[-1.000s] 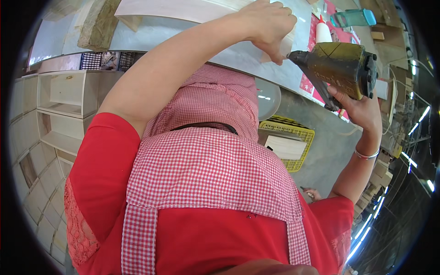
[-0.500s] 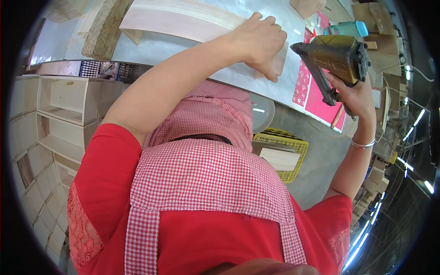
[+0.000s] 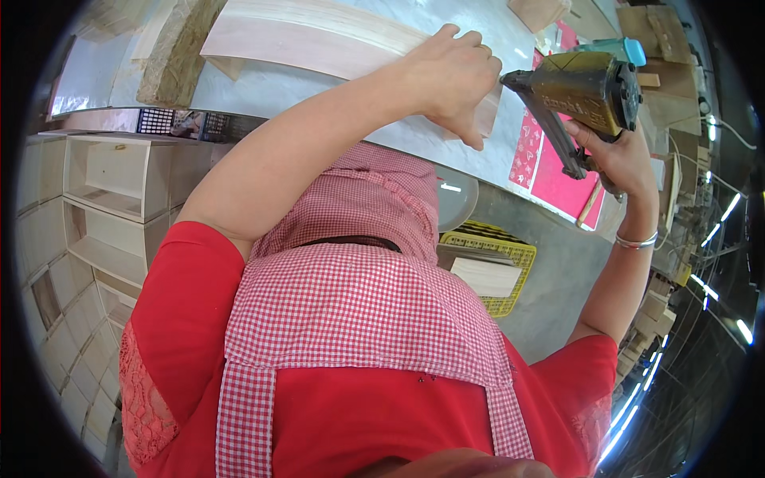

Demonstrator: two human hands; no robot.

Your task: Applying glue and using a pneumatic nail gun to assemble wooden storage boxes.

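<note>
A long pale wooden board lies across the worktable, with another wooden piece partly visible under its left end. My left hand grips its right end, thumb on the near side and fingers over the far side. Part of the wood there is hidden beneath my palm. My right hand is wrapped round the handle of a worn black and brass-coloured nail gun. The gun's nose points left, close beside my left fingers at the board's end; whether it touches the wood I cannot tell.
A rough wooden block sits at the table's left. Right of the board are a pink patterned sheet and a teal bottle. Below the table stands a yellow crate holding wooden panels. Stacked wooden boxes line the left.
The nail gun has shifted slightly left, its nose now nearer my left hand and the board's end. My left hand keeps its hold, almost unmoved.
</note>
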